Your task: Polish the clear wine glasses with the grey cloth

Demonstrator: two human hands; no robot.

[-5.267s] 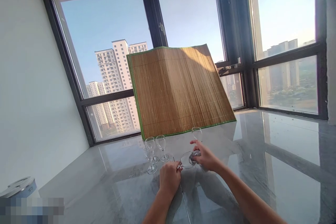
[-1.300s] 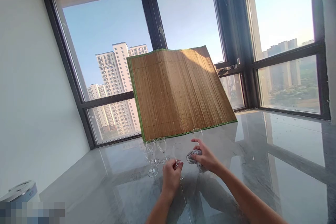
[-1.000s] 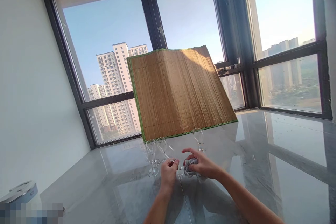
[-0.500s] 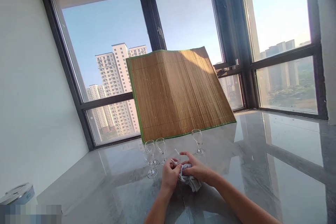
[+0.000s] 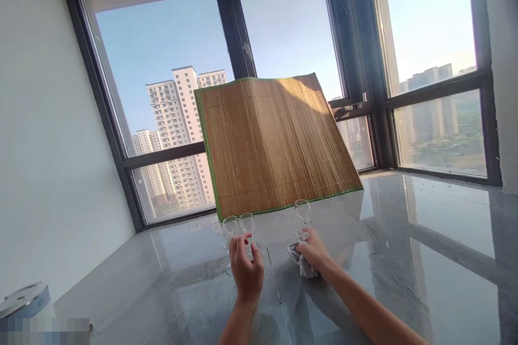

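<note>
At lower centre I have the left hand, fingers loosely parted, closed on nothing I can see, in front of at least two glasses; contact is hard to judge through clear glass. Right of that, the right hand clutches a grey cloth just below another glass. A stray knuckle or trailing fold could topple one onto the glossy surface.

apparently grey cloth, green-edged brown mat

Glossy gray surface, stemmed glasses, leaning slatted mat
</note>
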